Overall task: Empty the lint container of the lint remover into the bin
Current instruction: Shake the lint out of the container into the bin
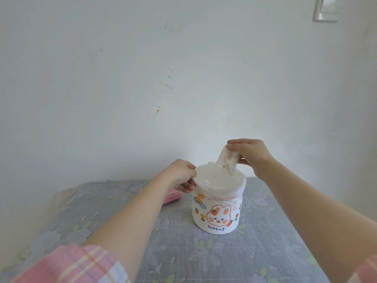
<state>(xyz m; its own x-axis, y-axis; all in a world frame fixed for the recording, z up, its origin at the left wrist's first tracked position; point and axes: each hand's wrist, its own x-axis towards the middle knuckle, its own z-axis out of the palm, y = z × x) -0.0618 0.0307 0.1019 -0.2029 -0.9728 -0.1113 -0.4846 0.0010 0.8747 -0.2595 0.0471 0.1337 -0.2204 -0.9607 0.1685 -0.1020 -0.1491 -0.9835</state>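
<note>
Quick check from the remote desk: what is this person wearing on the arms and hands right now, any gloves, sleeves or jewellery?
Both hands are bare: no gloves, rings or watch show on the left hand or the right hand. The forearms are uncovered. The left sleeve is a pink plaid with white, yellow and pale blue stripes, pushed up near the elbow. Only a pink edge of the right sleeve shows at the frame corner.

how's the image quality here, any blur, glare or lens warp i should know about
Head view: soft, even daylight, no harsh glare and only faint shadows on the table. Wide-angle warp bends the table edges and stretches both forearms toward the lower corners. The bin print reads sharply; the lint container in the right hand is slightly soft. The left hand grips the bin liner.
</note>
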